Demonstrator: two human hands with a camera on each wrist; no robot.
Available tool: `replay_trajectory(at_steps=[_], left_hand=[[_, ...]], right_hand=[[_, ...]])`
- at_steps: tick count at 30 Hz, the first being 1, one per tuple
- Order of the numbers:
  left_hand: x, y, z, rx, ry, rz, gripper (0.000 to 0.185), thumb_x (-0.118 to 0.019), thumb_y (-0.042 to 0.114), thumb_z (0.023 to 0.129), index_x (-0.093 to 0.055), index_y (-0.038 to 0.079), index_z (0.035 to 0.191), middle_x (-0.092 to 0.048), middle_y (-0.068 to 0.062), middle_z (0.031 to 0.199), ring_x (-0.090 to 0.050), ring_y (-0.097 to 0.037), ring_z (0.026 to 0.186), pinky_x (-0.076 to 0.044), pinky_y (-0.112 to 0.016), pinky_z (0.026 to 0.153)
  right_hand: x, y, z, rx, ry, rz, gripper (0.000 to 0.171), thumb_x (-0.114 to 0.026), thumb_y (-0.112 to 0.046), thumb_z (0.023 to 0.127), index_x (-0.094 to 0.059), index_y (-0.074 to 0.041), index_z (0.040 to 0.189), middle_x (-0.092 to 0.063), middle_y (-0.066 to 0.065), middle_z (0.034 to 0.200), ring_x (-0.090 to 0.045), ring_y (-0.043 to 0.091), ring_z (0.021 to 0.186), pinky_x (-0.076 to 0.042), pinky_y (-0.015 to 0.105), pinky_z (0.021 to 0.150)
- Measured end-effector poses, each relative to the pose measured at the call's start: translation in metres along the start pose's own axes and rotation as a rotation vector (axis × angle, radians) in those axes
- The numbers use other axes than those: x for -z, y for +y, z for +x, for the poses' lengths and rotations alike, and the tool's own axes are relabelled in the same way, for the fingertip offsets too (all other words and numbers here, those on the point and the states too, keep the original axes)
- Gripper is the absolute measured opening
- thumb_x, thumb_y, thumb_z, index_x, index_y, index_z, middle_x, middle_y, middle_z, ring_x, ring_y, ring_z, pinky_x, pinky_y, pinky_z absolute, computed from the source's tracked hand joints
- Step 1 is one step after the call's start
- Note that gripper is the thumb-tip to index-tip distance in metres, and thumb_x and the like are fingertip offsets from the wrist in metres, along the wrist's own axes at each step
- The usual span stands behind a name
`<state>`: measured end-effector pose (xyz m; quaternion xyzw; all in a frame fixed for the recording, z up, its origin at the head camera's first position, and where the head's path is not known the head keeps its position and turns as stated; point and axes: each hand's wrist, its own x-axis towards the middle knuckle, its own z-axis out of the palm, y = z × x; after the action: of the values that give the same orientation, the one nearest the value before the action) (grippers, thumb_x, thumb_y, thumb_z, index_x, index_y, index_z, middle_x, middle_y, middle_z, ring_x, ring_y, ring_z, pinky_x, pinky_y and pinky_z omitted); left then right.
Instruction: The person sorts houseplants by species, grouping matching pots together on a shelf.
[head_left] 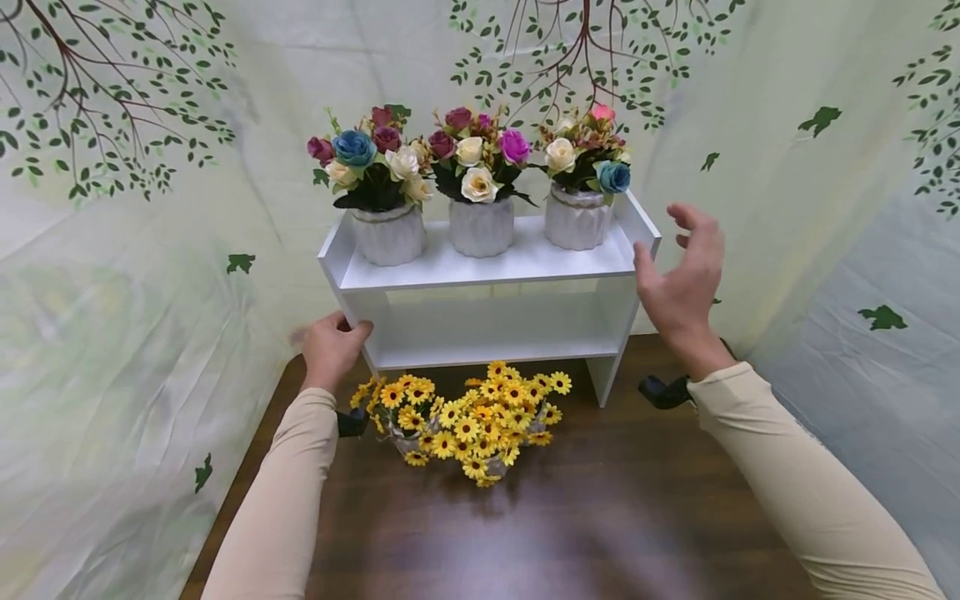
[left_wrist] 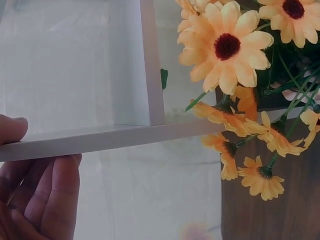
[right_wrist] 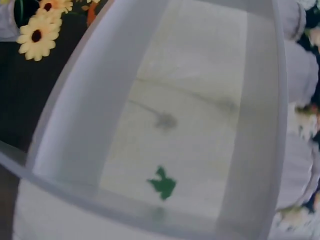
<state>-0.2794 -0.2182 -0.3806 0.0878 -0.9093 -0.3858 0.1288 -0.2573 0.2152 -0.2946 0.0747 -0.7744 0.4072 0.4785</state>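
Observation:
A white two-tier shelf (head_left: 495, 329) stands on the dark wooden surface. My left hand (head_left: 330, 350) grips the edge of its left side panel (left_wrist: 110, 138), thumb on one face and fingers on the other. Beside the upper right end of the shelf, my right hand (head_left: 686, 275) is raised with fingers loosely bent and nothing in it. Three white pots of artificial roses line the top board: a left pot (head_left: 390, 237), a middle pot (head_left: 482, 229) and a right pot (head_left: 579, 221). The lower board holds nothing.
Yellow daisy-like flowers (head_left: 487, 417) in pots stand in front of the shelf, near its left half. Behind and on both sides hangs pale cloth (head_left: 787, 250) printed with leaves and branches. Dark wooden surface (head_left: 585, 517) extends in front.

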Motion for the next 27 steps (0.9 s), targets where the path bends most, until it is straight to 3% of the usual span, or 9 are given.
replay_trajectory(at_steps=[2, 4, 8, 11, 13, 18, 23, 27], left_hand=[[0.0, -0.001, 0.0, 0.009, -0.006, 0.0, 0.043, -0.061, 0.03, 0.09, -0.068, -0.001, 0.119, -0.071, -0.024, 0.114, -0.067, -0.036, 0.1, -0.05, -0.034, 0.074], [-0.001, -0.002, 0.0, 0.017, -0.008, -0.007, 0.044, -0.06, 0.031, 0.09, -0.067, 0.0, 0.121, -0.071, -0.024, 0.116, -0.067, -0.036, 0.101, -0.052, -0.037, 0.076], [-0.007, -0.003, -0.004, 0.005, 0.043, -0.047, 0.043, -0.059, 0.03, 0.092, -0.066, 0.001, 0.122, -0.07, -0.023, 0.118, -0.066, -0.037, 0.103, -0.053, -0.043, 0.079], [-0.016, -0.006, -0.015, -0.017, 0.077, -0.055, 0.044, -0.057, 0.035, 0.094, -0.064, 0.003, 0.123, -0.069, -0.021, 0.122, -0.067, -0.038, 0.104, -0.053, -0.048, 0.085], [-0.022, -0.011, -0.025, -0.014, 0.079, -0.05, 0.047, -0.057, 0.041, 0.095, -0.062, 0.005, 0.124, -0.069, -0.019, 0.122, -0.067, -0.036, 0.105, -0.051, -0.05, 0.09], [-0.029, -0.035, -0.054, 0.015, 0.047, -0.013, 0.049, -0.057, 0.05, 0.094, -0.06, 0.011, 0.125, -0.071, -0.013, 0.12, -0.069, -0.032, 0.103, -0.05, -0.048, 0.09], [-0.023, -0.071, -0.082, 0.007, 0.055, 0.045, 0.032, -0.056, 0.035, 0.097, -0.066, 0.012, 0.117, -0.076, -0.008, 0.108, -0.073, -0.026, 0.092, -0.052, -0.038, 0.078], [-0.021, -0.098, -0.103, 0.008, -0.007, 0.069, 0.025, -0.058, 0.026, 0.097, -0.069, 0.009, 0.111, -0.078, -0.007, 0.091, -0.069, -0.015, 0.077, -0.048, -0.027, 0.067]], right_hand=[[0.007, 0.009, -0.001, -0.091, -0.019, -0.007, 0.054, -0.07, -0.013, 0.087, -0.05, 0.001, 0.134, -0.057, 0.016, 0.132, -0.052, 0.026, 0.123, -0.046, 0.039, 0.098], [0.012, 0.018, -0.003, -0.22, -0.101, 0.009, 0.059, -0.07, -0.018, 0.088, -0.046, -0.002, 0.139, -0.056, 0.014, 0.135, -0.054, 0.026, 0.123, -0.047, 0.04, 0.1], [0.019, 0.034, -0.01, -0.406, -0.436, 0.023, 0.073, -0.065, -0.026, 0.093, -0.029, -0.004, 0.152, -0.045, 0.02, 0.15, -0.053, 0.038, 0.13, -0.048, 0.053, 0.103], [0.02, 0.045, -0.017, -0.412, -0.664, 0.011, 0.076, -0.061, -0.026, 0.095, -0.02, -0.004, 0.155, -0.037, 0.028, 0.154, -0.051, 0.049, 0.131, -0.049, 0.059, 0.099], [0.018, 0.05, -0.021, -0.395, -0.739, -0.004, 0.075, -0.061, -0.027, 0.096, -0.021, -0.003, 0.154, -0.036, 0.03, 0.153, -0.052, 0.052, 0.128, -0.05, 0.061, 0.096], [0.008, 0.055, -0.025, -0.381, -0.734, -0.077, 0.063, -0.055, -0.03, 0.098, -0.031, 0.002, 0.147, -0.046, 0.031, 0.145, -0.059, 0.05, 0.119, -0.054, 0.059, 0.09], [-0.005, 0.063, -0.031, -0.3, -0.603, -0.181, 0.046, -0.04, -0.028, 0.104, -0.045, 0.003, 0.137, -0.057, 0.031, 0.136, -0.059, 0.049, 0.119, -0.051, 0.06, 0.092], [-0.008, 0.071, -0.035, -0.224, -0.512, -0.231, 0.036, -0.043, -0.024, 0.102, -0.057, 0.004, 0.121, -0.067, 0.03, 0.119, -0.067, 0.046, 0.105, -0.053, 0.057, 0.081]])
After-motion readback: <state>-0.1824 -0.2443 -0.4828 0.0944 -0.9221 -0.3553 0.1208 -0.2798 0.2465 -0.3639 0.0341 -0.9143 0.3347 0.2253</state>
